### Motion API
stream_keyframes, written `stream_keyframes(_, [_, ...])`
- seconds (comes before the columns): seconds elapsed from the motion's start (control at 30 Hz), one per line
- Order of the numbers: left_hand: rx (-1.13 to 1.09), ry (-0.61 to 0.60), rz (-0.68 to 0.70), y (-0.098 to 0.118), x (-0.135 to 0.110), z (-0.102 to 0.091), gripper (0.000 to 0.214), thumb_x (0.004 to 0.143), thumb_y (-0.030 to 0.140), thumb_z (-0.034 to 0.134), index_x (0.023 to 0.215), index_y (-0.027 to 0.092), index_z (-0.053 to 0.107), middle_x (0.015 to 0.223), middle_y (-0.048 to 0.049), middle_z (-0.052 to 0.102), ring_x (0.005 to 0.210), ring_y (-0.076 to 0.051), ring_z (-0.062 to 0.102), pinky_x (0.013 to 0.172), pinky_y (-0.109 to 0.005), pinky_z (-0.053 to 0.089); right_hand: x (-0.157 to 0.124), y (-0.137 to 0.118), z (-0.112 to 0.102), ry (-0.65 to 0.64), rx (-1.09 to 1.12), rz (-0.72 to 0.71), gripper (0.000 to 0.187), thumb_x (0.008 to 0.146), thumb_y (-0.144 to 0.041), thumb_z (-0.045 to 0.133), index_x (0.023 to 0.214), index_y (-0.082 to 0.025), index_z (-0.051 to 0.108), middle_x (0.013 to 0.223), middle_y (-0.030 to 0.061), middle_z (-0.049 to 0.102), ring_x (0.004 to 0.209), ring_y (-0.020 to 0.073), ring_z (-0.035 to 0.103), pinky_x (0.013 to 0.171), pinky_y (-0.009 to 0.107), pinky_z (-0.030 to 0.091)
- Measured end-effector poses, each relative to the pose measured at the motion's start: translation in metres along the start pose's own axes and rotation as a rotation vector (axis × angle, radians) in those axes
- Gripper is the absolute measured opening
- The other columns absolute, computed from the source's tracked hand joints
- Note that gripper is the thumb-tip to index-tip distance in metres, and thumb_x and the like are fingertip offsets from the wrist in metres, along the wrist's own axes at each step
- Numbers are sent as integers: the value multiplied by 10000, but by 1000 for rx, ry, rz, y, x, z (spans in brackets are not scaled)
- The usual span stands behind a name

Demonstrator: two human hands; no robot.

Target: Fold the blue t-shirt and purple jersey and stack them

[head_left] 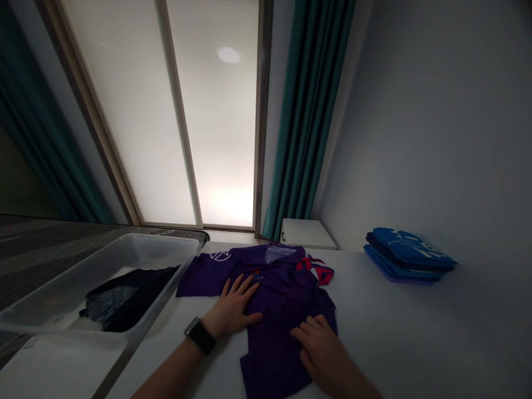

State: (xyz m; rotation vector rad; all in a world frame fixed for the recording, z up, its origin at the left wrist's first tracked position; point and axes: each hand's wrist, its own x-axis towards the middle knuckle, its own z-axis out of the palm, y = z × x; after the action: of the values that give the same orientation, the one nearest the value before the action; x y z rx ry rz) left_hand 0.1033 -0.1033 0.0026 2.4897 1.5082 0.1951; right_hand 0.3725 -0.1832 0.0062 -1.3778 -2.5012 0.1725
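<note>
A purple short-sleeved shirt [274,310] lies spread and somewhat wrinkled on the white table [394,338], with a white emblem on its left sleeve. My left hand [233,307], a watch on its wrist, rests flat on the shirt's chest with fingers spread. Lower down on the right, the curled fingers of my right hand [318,346] press on the shirt's side and seem to grip the cloth; its fingertips are partly hidden. A red, white and blue patterned piece [319,271] shows beside the shirt's far right shoulder.
On the left stands a translucent plastic bin [137,244] with dark clothing [133,293] inside. A stack of folded blue garments [409,255] sits on the table's right, near the wall. Behind the table are a small white cabinet [310,233] and a teal curtain [310,111].
</note>
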Motion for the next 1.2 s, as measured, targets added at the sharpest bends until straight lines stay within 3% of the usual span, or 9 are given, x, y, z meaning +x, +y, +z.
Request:
stream_keyframes(0.27, [134,101,-27,28,-5,-11,506,912,454,492,1351,208,539,1361,-152,543,1265,-360,458,1025,-535,364,-17,46,-6,207,-366,223,232,833,-95,461,859,-225,651,763,52,650,766,236,575,769,405,346])
stream_keyframes(0.4, [185,88,27,72,-10,-8,346,902,329,501,1179,161,623,1193,-172,608,1140,-342,530,923,-468,447,-4,24,-6,294,-321,174,415,826,-57,430,1155,-227,618,992,82,655,856,228,584,797,382,366])
stream_keyframes(0.5, [136,11,177,93,-14,-22,252,908,356,512,1074,208,632,1046,-111,658,1019,-294,592,901,-443,452,5,-7,3,224,-220,152,428,860,-79,441,1211,-263,601,1063,55,664,914,222,595,838,378,376])
stream_keyframes(0.6, [90,14,277,79,-6,-43,251,973,294,408,1125,243,602,972,-54,681,956,-242,618,915,-416,435,7,-24,10,162,-233,202,295,910,-216,498,1158,-282,642,1135,47,670,975,265,590,870,421,379])
stream_keyframes(0.67, [89,69,280,55,4,-52,327,981,253,391,1274,254,536,1174,-72,644,1086,-234,584,957,-389,417,6,-22,9,140,-262,227,255,927,-246,490,1108,-273,668,1148,49,674,1009,276,584,920,444,365])
stream_keyframes(0.83, [209,2,50,15,17,-37,459,937,334,483,1368,174,487,1418,-156,492,1297,-326,443,1026,-486,376,11,20,-11,102,-298,273,318,986,-223,367,1041,-236,680,1041,58,711,990,233,616,1046,477,277])
stream_keyframes(1.0, [256,22,78,72,-9,-15,517,908,522,492,1198,111,611,1130,-201,635,1086,-364,554,910,-488,441,38,68,-22,39,-370,377,349,994,-317,365,1135,-210,666,1222,115,666,1138,289,583,1076,542,225])
stream_keyframes(1.1, [190,20,211,106,-20,-17,435,909,508,511,1141,156,617,1008,-145,661,971,-314,590,873,-458,450,59,72,-13,-1,-353,360,384,993,-365,358,1147,-226,680,1347,121,591,1244,316,510,1080,569,211])
stream_keyframes(1.2, [91,49,364,111,-18,-24,250,939,402,502,1065,214,609,874,-60,660,887,-246,598,869,-409,441,75,66,3,-1,-297,277,377,976,-324,390,1262,-241,622,1397,105,552,1296,302,462,1101,556,212])
